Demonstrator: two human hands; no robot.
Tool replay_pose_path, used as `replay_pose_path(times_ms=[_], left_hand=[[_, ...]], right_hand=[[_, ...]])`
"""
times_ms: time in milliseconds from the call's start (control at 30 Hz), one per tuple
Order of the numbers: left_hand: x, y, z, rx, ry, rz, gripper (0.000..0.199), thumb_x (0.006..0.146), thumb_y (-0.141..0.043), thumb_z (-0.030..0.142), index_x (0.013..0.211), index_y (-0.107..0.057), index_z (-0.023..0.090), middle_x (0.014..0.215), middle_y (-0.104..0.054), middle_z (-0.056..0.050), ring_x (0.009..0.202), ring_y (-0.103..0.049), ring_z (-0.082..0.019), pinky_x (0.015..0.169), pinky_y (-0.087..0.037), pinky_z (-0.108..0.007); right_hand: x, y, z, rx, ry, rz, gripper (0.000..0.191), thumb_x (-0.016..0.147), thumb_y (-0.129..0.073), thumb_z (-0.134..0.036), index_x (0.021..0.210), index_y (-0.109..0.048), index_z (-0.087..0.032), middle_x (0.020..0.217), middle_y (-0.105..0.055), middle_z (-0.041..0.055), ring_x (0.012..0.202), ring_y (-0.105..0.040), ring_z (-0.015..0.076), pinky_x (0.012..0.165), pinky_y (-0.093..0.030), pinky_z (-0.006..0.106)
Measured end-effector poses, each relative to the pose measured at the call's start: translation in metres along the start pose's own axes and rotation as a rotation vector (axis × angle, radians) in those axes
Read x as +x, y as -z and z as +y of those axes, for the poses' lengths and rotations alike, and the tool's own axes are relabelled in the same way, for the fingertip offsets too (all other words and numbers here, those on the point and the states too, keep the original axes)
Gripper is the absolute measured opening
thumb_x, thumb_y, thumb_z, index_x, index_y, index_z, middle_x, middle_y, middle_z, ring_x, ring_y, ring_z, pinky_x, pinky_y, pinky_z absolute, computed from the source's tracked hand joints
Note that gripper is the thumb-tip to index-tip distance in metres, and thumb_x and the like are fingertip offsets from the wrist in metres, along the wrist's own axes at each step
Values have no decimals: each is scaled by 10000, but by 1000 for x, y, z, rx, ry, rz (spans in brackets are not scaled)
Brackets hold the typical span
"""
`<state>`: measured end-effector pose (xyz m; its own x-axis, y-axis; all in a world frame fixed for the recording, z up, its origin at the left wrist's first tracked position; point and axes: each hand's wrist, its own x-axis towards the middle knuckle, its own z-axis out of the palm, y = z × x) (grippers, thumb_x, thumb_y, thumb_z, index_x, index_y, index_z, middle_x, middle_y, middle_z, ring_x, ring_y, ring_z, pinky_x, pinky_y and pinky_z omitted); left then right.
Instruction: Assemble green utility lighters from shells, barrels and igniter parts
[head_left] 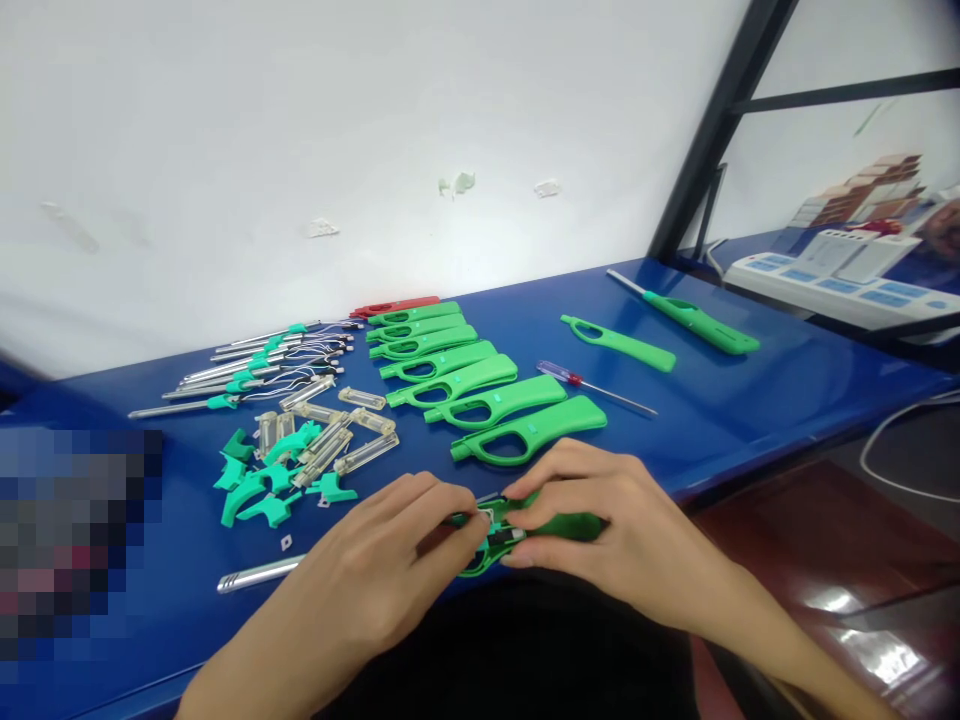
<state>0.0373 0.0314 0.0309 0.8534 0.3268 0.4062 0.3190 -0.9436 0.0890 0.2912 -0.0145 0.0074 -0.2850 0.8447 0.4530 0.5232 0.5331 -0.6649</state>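
Note:
At the table's front edge, an open green lighter shell [571,527] lies between my two hands, with small white, black and teal parts inside it. My right hand [622,515] is closed round the shell, thumb and fingers at its middle. My left hand [382,560] pinches at the shell's left part; its fingertips hide what they hold. A metal lighter tube [259,574] sticks out to the left from under my left hand. Teal triggers [271,508] and clear fuel tanks [367,453] lie in a loose pile just beyond that hand.
Several green lighter shells [517,400] lie in a row, a red shell [397,305] at its far end. Metal tubes with wires [225,380] lie at left. A screwdriver [600,388], a single shell [622,345] and a whole lighter [701,322] lie right, near a black frame [720,130].

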Motion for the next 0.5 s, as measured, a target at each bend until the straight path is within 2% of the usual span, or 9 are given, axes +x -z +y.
replay_pose_path(times_ms=[167,500], left_hand=[[0,-5,-2,29,-21,-9,379,1159,-276,112,1208,-648,166,1121,-670,-83,921,-570,-193,792,-492,-301],[4,-1,0,90,-49,-60,316,1108,-329,27,1169,-619,138,1116,-635,-107,939,-569,-204,814,-505,-292]], right_hand=[[1,1,-1,5,-11,-25,119,837,-929,-284,906,-839,-253,1019,-807,-10,955,-741,155,838,-566,250],[2,1,1,19,-31,-32,142,822,-942,-283,899,-827,-251,1015,-802,-6,955,-741,163,835,-579,263]])
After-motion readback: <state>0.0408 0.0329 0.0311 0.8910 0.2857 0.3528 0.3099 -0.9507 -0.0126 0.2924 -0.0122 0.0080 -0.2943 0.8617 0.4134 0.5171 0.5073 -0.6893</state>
